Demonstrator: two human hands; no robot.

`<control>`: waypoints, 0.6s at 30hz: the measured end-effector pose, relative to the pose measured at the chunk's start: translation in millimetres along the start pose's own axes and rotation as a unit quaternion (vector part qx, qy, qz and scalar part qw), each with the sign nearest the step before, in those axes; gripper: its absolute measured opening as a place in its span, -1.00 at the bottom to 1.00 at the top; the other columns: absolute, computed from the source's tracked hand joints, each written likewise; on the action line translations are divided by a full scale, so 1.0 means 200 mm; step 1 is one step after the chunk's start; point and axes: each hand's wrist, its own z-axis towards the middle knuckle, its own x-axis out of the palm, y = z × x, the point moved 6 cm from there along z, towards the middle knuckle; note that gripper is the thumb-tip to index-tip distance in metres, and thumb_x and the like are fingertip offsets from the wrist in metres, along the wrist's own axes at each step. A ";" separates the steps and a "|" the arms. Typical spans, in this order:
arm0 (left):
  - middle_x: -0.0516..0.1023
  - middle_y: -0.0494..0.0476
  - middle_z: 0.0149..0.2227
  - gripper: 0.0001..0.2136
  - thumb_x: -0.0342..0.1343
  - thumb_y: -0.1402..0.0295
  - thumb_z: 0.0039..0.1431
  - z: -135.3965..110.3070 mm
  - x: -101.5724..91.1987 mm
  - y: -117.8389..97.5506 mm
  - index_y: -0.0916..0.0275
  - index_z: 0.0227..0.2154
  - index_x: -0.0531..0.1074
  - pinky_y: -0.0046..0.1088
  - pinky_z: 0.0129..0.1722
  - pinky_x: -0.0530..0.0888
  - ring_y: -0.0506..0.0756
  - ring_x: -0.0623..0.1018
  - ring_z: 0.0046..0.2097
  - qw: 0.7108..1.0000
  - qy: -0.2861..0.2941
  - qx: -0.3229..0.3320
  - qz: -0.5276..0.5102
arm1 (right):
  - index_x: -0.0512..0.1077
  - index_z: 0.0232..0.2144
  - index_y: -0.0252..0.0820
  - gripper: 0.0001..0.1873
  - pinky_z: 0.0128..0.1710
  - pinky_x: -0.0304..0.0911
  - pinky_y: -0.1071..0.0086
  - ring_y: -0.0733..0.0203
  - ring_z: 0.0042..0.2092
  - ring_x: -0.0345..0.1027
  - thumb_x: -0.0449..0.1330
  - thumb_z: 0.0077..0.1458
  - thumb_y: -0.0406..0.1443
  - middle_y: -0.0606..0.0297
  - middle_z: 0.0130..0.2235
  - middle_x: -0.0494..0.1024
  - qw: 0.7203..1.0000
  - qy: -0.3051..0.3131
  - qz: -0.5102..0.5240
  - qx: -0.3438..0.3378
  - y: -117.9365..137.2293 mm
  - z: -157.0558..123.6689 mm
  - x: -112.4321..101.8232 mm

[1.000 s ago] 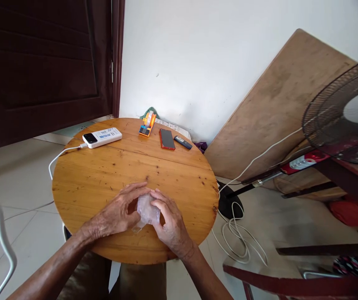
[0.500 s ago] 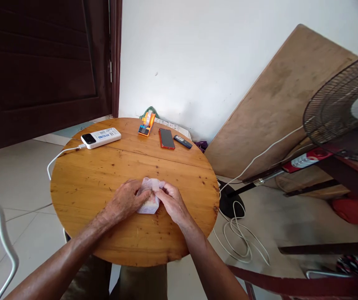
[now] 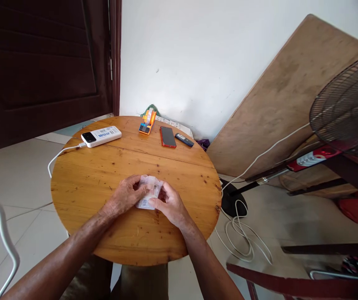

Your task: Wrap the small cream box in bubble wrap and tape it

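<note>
Between my two hands, over the near half of the round wooden table (image 3: pixel 110 166), is a small pale packet wrapped in thin, see-through plastic (image 3: pixel 147 203). My left hand (image 3: pixel 125 196) grips its left side, with the thumb lying across the top. From the right, my right hand (image 3: pixel 171 204) holds the packet's edge, thumb on its face and fingers curled behind. What lies inside the wrapping cannot be made out.
Farther back on the table are a white power bank (image 3: pixel 105 136) with a cable, an orange tape dispenser (image 3: pixel 148 121), a red-edged phone (image 3: pixel 168 137) and a dark remote-like device (image 3: pixel 184 140). A standing fan (image 3: pixel 347 104) and coiled cable (image 3: pixel 238 237) are at right.
My right thumb has slid down from the packet's upper part to its lower face. The whitish strip seen at the top edge no longer stands out. The view has shifted slightly.
</note>
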 end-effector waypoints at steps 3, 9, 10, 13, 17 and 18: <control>0.60 0.22 -0.09 -0.52 0.20 0.08 0.03 -0.04 0.01 -0.02 0.31 -0.06 0.48 -0.34 -0.15 0.44 0.21 0.55 -0.10 0.992 0.076 -0.016 -0.101 | 0.43 -0.02 -0.11 -0.54 -0.10 0.36 0.30 0.13 -0.10 0.46 0.33 0.03 -0.15 0.27 -0.12 0.58 1.000 -0.010 0.013 -0.005 -0.01 0.01 0.00; 0.54 0.25 0.04 -0.40 0.35 0.16 -0.08 -0.05 0.05 -0.01 0.28 0.04 0.38 -0.25 0.04 0.41 0.25 0.52 0.06 0.964 0.120 -0.042 -0.232 | 0.48 -0.09 -0.14 -0.66 -0.34 0.30 0.41 0.22 -0.31 0.40 0.21 0.11 -0.13 0.32 -0.28 0.55 0.996 -0.061 -0.065 -0.023 0.02 0.00 -0.02; 0.52 0.27 0.06 -0.37 0.36 0.17 -0.09 -0.04 0.06 0.00 0.28 0.05 0.36 -0.24 0.06 0.41 0.25 0.51 0.08 0.963 0.113 -0.044 -0.239 | 0.48 -0.10 -0.14 -0.67 -0.34 0.29 0.41 0.23 -0.31 0.39 0.21 0.10 -0.14 0.32 -0.28 0.54 0.991 -0.079 -0.103 -0.032 0.03 0.00 -0.02; 0.47 0.30 0.12 -0.32 0.39 0.19 -0.10 -0.03 0.06 0.03 0.27 0.09 0.30 -0.21 0.10 0.39 0.26 0.47 0.13 0.960 0.100 -0.045 -0.257 | 0.48 -0.12 -0.16 -0.68 -0.33 0.31 0.40 0.21 -0.29 0.39 0.18 0.11 -0.15 0.28 -0.23 0.53 0.979 -0.102 -0.169 -0.058 0.05 -0.01 -0.03; 0.46 0.27 0.12 -0.35 0.37 0.23 -0.08 -0.03 0.08 0.05 0.25 0.10 0.31 -0.20 0.12 0.38 0.26 0.46 0.14 0.956 0.108 -0.031 -0.271 | 0.47 -0.07 -0.13 -0.68 -0.14 0.35 0.34 0.14 -0.12 0.44 0.11 0.20 -0.14 0.22 -0.10 0.55 0.978 -0.113 -0.152 -0.089 0.07 -0.01 -0.07; 0.47 0.25 0.11 -0.37 0.36 0.25 -0.06 -0.03 0.08 0.06 0.24 0.10 0.32 -0.21 0.12 0.37 0.25 0.46 0.13 0.956 0.110 -0.027 -0.271 | 0.46 -0.05 -0.12 -0.68 -0.09 0.34 0.32 0.14 -0.09 0.44 0.11 0.20 -0.15 0.22 -0.08 0.55 0.975 -0.124 -0.157 -0.095 0.08 -0.02 -0.09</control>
